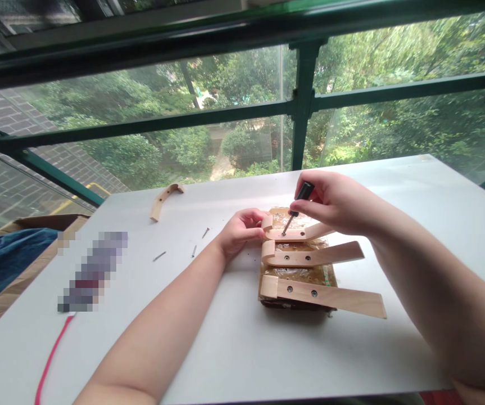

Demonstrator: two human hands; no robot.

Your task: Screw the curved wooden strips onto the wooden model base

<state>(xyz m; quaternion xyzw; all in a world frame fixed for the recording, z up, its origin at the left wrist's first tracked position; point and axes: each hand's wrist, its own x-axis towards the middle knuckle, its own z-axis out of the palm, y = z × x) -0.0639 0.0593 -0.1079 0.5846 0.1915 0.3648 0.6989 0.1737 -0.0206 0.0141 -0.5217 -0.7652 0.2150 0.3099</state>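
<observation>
A screwdriver [304, 194] with a black handle is held in the closed fingers of my right hand [326, 199]. Its tip meets a screw in the farthest of three wooden hooks, the far wooden hook [293, 234]. My left hand [244, 228] grips that hook's curved left end between thumb and fingers. The middle wooden hook [322, 256] and near wooden hook [347, 298] each show two screws in them. All three lie across a block [297, 275] wrapped in brown tape, its far part partly behind my hands.
Loose screws [194, 251] lie left of my left hand. Another wooden hook [164, 201] rests near the table's [221, 349] far edge. A pixelated object [94, 270] with a red cord [52, 360] is at left. Beyond it stands a cardboard box [27, 270] holding blue cloth.
</observation>
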